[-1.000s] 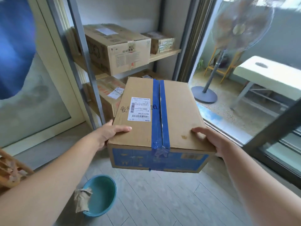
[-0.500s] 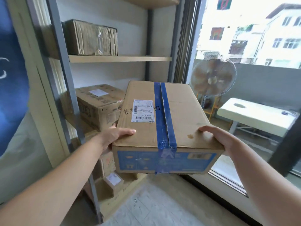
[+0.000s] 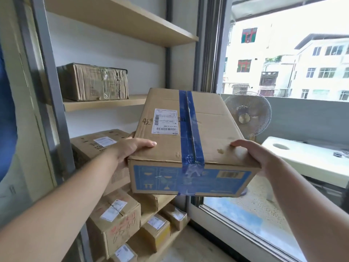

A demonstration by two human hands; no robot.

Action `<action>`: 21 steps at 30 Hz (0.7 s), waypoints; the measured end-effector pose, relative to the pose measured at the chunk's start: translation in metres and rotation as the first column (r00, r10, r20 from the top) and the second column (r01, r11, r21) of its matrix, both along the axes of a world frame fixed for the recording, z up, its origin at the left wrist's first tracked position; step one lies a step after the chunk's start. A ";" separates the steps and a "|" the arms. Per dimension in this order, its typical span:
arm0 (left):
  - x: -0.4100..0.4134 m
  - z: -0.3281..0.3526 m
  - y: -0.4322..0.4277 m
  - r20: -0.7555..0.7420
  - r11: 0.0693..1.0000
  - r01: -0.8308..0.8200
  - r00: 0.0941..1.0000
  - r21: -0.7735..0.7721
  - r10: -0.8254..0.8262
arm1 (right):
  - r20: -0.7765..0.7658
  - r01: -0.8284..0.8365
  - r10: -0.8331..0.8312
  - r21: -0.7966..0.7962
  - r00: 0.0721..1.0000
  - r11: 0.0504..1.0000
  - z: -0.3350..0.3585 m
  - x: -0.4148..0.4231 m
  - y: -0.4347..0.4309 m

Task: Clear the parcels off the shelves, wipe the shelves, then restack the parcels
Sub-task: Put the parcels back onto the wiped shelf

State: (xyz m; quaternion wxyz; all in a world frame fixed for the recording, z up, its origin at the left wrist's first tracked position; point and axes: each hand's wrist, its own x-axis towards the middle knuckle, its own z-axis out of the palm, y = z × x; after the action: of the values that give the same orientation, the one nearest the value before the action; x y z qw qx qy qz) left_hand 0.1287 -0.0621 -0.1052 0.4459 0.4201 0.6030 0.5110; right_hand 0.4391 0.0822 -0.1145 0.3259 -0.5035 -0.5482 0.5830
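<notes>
I hold a flat cardboard parcel (image 3: 204, 133) sealed with blue tape and bearing a white label, level with the middle of the shelf unit. My left hand (image 3: 130, 150) grips its near left corner and my right hand (image 3: 253, 156) grips its near right corner. The wooden shelf (image 3: 105, 104) just behind the parcel carries one taped box (image 3: 92, 82) at its left end, with bare board to its right. A large box (image 3: 98, 146) sits on the shelf below, partly hidden by my left arm. Several smaller parcels (image 3: 117, 222) fill the lower shelves.
A grey metal upright (image 3: 54, 103) frames the shelves on the left. An upper shelf (image 3: 120, 21) juts out overhead. To the right a sliding glass door (image 3: 213, 53) opens on a balcony with a standing fan (image 3: 245, 114) and a white table (image 3: 306, 157).
I have raised the parcel and my view from floor level up to the middle shelves. The teal basin with the cloth has dropped out of sight, and the higher shelves now show.
</notes>
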 end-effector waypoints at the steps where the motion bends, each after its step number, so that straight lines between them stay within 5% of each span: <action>1: 0.001 0.003 0.007 0.002 1.000 -0.002 1.000 0.009 0.002 | -0.010 -0.010 0.010 0.005 1.000 1.000 0.005 0.000 0.008; 9: 0.019 0.040 0.060 0.010 0.990 -0.008 1.000 0.137 0.007 | -0.213 -0.150 0.167 0.092 0.963 0.984 0.048 0.013 0.085; 21: 0.026 0.105 0.137 0.051 0.943 -0.212 0.977 0.255 0.206 | -0.259 -0.186 0.238 0.209 0.936 0.960 0.107 -0.008 0.189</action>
State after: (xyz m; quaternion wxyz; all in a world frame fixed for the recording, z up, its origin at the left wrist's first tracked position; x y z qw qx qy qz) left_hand 0.1543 0.0750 -0.0005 0.3375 0.4023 0.5670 0.6346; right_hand 0.4312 0.2712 -0.0074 0.3800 -0.3211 -0.5982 0.6282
